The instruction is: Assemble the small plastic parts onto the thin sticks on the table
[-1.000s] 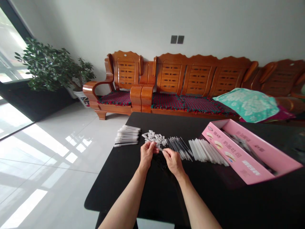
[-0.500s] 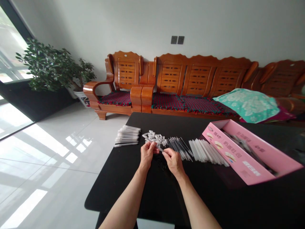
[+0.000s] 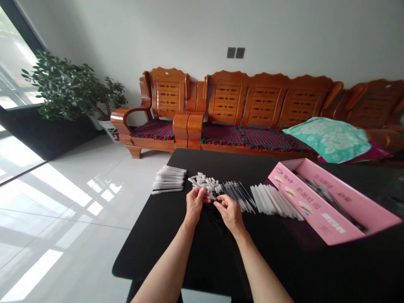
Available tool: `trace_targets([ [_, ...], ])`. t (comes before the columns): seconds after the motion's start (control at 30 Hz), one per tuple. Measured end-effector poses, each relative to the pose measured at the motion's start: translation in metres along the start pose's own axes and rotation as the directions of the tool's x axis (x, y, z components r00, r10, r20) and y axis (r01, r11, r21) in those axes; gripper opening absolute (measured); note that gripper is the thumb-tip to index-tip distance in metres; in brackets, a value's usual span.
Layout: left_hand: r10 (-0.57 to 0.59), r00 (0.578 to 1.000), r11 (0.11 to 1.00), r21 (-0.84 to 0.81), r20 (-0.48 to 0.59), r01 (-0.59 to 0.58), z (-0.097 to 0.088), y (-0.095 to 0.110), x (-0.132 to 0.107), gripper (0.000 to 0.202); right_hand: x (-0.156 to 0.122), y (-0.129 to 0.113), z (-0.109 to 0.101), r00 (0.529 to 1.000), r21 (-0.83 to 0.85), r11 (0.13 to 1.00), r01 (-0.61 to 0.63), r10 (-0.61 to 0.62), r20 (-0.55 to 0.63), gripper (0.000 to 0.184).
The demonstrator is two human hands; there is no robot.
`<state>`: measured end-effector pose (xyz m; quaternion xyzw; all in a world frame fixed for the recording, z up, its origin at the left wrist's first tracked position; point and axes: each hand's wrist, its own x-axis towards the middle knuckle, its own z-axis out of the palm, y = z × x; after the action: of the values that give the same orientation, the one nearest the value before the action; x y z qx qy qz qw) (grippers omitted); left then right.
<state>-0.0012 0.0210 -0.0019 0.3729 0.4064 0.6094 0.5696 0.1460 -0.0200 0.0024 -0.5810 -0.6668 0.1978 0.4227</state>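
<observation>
A wooden sofa lines the far wall behind a black table. On the table's right sits an open pink carton with dark items inside, blurred. Across the tabletop, 4 groups lie side by side: a squared-up bundle of white tubes on the left, a loose heap of white caps, thin dark-tipped sticks and a fanned row of white straws. A small dark pile lies beneath the hands. Only the bundle looks finished; the loose groups seem well stocked. The left hand pinches a small white piece at the heap's near edge. The right hand pinches something just beside it, too thin to tell.
</observation>
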Motion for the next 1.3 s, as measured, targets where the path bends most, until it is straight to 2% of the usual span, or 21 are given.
trace_targets([
  [0.17,0.003,1.0,1.0,0.002,0.0,-0.003,-0.0001,0.0005,-0.0008,0.044,-0.0002,-0.0005,-0.0001,0.998,0.0,0.998,0.058,-0.058,0.026,0.032],
  [0.3,0.001,1.0,1.0,0.003,0.007,-0.001,-0.0001,0.0008,-0.0011,0.044,0.0,-0.0002,0.0005,1.0,-0.02,1.0,0.016,-0.016,-0.016,0.026],
  [0.47,-0.004,1.0,1.0,0.004,0.003,0.004,0.0,0.0012,-0.0007,0.044,-0.0002,-0.0025,-0.001,0.998,-0.027,0.998,0.059,-0.058,0.038,0.037],
  [0.63,-0.01,1.0,1.0,0.0,0.008,0.01,-0.0002,0.0015,-0.0006,0.044,0.0,-0.0015,0.0001,1.0,-0.015,1.0,0.023,-0.023,0.002,0.027],
  [0.83,-0.007,1.0,1.0,0.007,-0.001,0.007,-0.0002,0.0018,-0.0004,0.045,0.0002,-0.0018,-0.0009,0.997,-0.039,0.997,0.061,-0.059,0.041,0.036],
  [0.97,-0.007,1.0,1.0,0.006,0.003,0.007,0.0,0.0026,-0.0009,0.045,0.0007,0.0001,0.0009,1.0,-0.009,1.0,0.016,-0.016,-0.008,0.027],
  [1.03,-0.005,1.0,1.0,0.004,0.001,0.005,-0.0002,0.003,-0.0009,0.045,0.0005,0.0002,0.0009,1.0,-0.002,1.0,-0.005,0.005,0.005,0.025],
  [1.17,-0.002,1.0,1.0,0.0,-0.009,0.002,-0.0017,0.0032,0.0007,0.045,-0.0007,-0.0007,-0.0023,0.998,0.011,1.0,0.029,-0.03,0.054,0.028],
  [1.3,0.01,0.999,1.0,-0.01,-0.038,-0.01,-0.0037,0.0027,0.0028,0.046,-0.0014,0.0014,-0.0041,0.998,0.01,1.0,0.024,-0.025,0.055,0.026],
])
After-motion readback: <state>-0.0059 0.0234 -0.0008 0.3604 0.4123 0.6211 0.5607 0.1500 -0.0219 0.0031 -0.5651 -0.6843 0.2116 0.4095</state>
